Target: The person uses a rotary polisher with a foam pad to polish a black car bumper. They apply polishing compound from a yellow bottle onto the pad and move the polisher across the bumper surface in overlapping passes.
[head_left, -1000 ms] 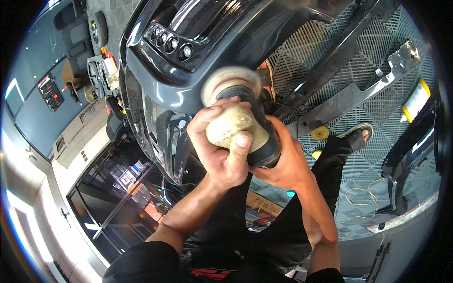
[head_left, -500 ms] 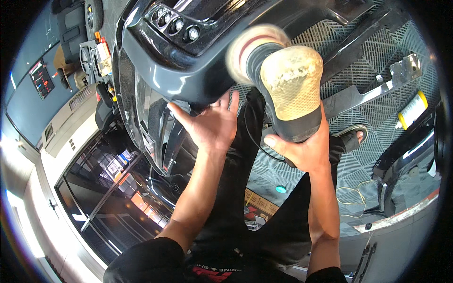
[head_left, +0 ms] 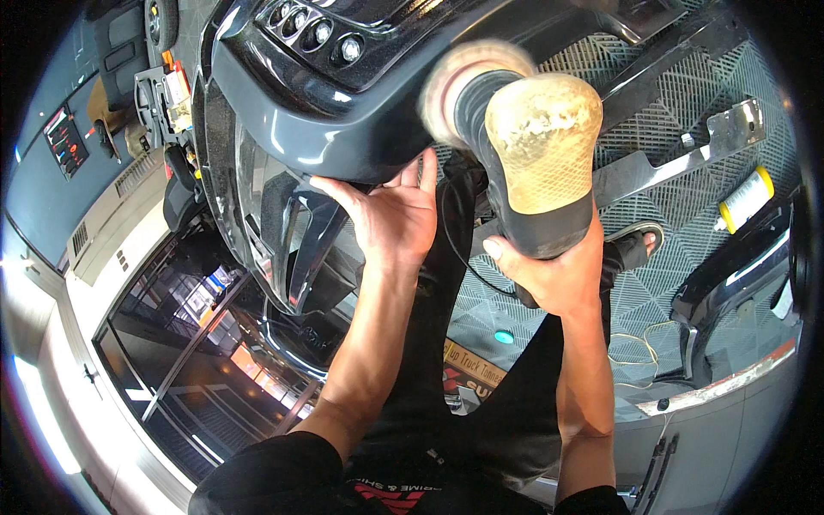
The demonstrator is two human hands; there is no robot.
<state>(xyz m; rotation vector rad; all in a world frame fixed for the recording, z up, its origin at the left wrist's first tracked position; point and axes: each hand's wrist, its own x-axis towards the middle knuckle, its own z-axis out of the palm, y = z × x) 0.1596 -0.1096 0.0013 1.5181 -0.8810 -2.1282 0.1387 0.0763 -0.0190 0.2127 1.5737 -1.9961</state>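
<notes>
My right hand is wrapped round the rear body of a polisher with a worn yellow grip cover and black housing. The polisher's round pad is blurred, as if spinning, and overlaps the glossy black bumper in view; whether it touches cannot be told. Palm up, my left hand lies at the bumper's lower edge, thumb and fingers spread, with some fingertips hidden beneath it. A black cord shows behind the polisher.
Several round lamps sit in the bumper. On the grey grid floor lie a metal bracket strip, a white bottle with a yellow cap, a black curved trim part and a printed cardboard box between my legs.
My left hand has come up against the bumper's lower edge, its thumb now at the edge. The polisher has shifted slightly right and down in the picture; the pad stays blurred.
</notes>
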